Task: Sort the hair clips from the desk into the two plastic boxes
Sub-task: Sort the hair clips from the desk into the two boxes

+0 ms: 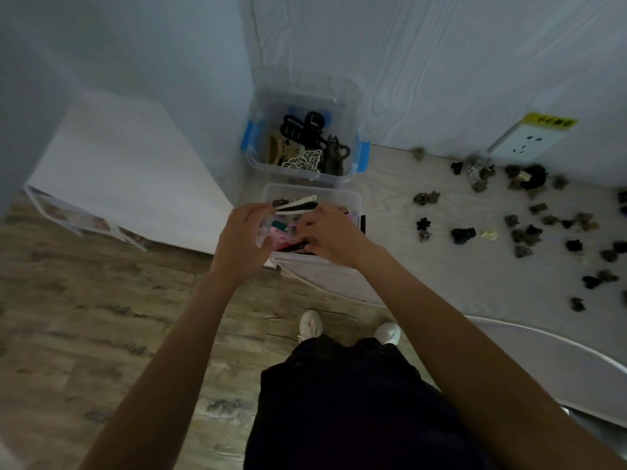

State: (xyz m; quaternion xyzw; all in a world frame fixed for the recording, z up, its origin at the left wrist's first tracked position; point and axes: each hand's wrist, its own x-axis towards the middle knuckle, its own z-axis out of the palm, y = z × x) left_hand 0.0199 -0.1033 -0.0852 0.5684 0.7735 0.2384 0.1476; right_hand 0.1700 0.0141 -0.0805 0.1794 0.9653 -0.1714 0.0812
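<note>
Two clear plastic boxes stand at the desk's left end. The far box, with blue latches, holds large claw clips in black, beige and white. The near box holds flat clips in pink, teal, black and white. Both my hands are over the near box. My left hand pinches the end of long flat black and white clips over the box. My right hand reaches into the box with curled fingers; what it holds is hidden. Several small dark claw clips lie scattered on the desk to the right.
A white cabinet stands left of the desk, over a wood-look floor. A wall socket with a yellow label sits at the back right. A curved grey chair back is at the lower right. My white shoes show below.
</note>
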